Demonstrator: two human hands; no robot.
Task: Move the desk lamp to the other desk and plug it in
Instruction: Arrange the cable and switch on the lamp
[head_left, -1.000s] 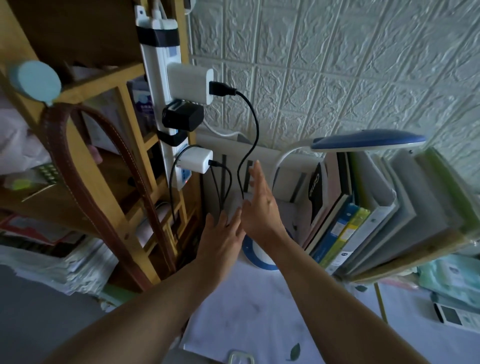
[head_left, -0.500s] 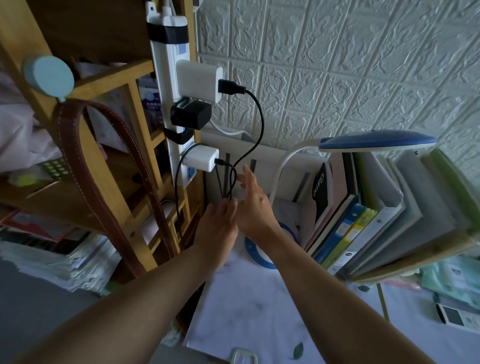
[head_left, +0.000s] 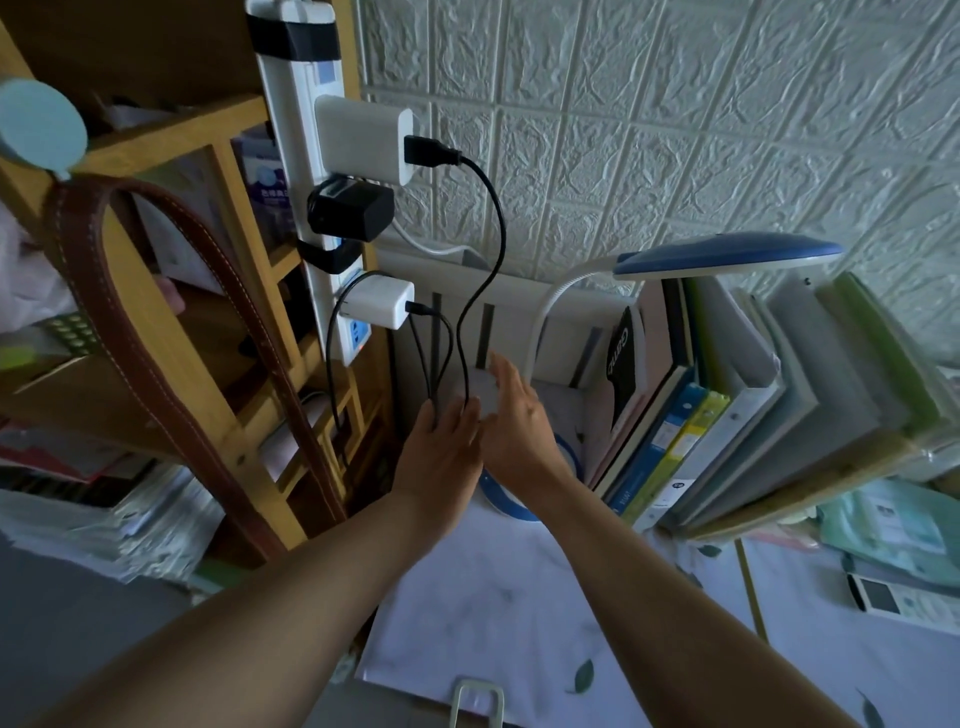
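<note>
The desk lamp stands on the desk by the wall: blue head (head_left: 727, 254), white gooseneck (head_left: 543, 317), round base with a blue rim (head_left: 511, 501) partly hidden behind my hands. A white power strip (head_left: 298, 98) hangs upright on the wooden shelf, with a large white adapter (head_left: 363, 137), a black adapter (head_left: 350, 210) and a small white adapter (head_left: 376, 304) plugged in. Black cables (head_left: 462, 332) hang from them. My left hand (head_left: 441, 457) reaches up, fingertips touching the cables' lower ends. My right hand (head_left: 517, 421) is beside it, fingers apart, in front of the lamp's neck.
A wooden shelf unit (head_left: 171, 312) with a brown leather strap (head_left: 156, 332) stands at the left. Upright books and folders (head_left: 727, 415) lean right of the lamp. A remote control (head_left: 904, 603) lies at the far right. A pale leaf-print cloth (head_left: 493, 597) covers the desk.
Both hands have moved up and left from the lamp base to the hanging black cables. The lamp has not moved.
</note>
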